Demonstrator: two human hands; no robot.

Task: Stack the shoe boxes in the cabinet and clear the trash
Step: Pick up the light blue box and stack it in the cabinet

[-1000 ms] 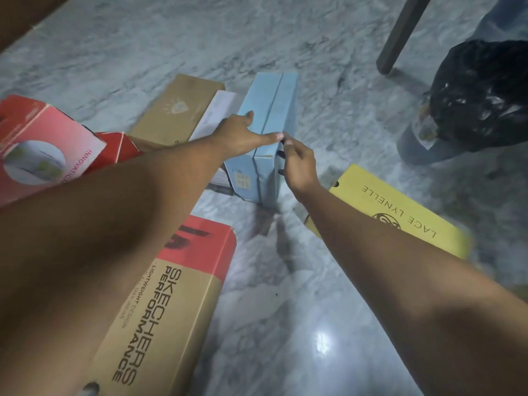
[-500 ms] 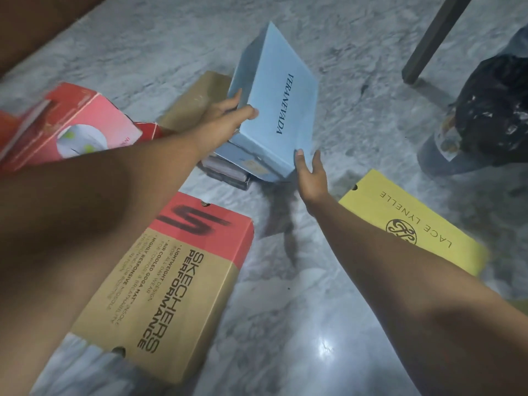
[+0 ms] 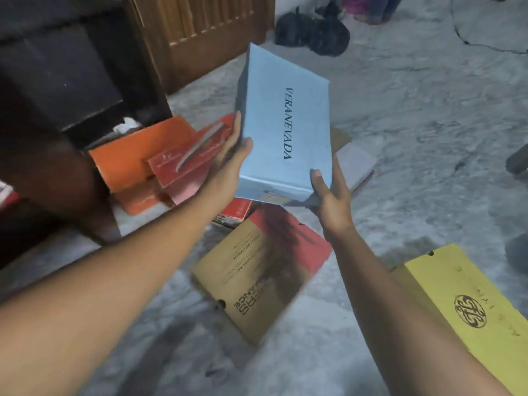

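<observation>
Both hands clamp a pale blue shoe box, left hand on its side, right hand under its near corner. Lifted off the floor a moment ago, it now hangs above the other boxes, likely bound for the dark cabinet to the left.

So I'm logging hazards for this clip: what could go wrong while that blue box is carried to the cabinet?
The blue box is tilted, held only at its near corners by the left hand and right hand; it might slip. The Skechers box and yellow box lie on the floor below, so stepping forward risks tripping.
</observation>
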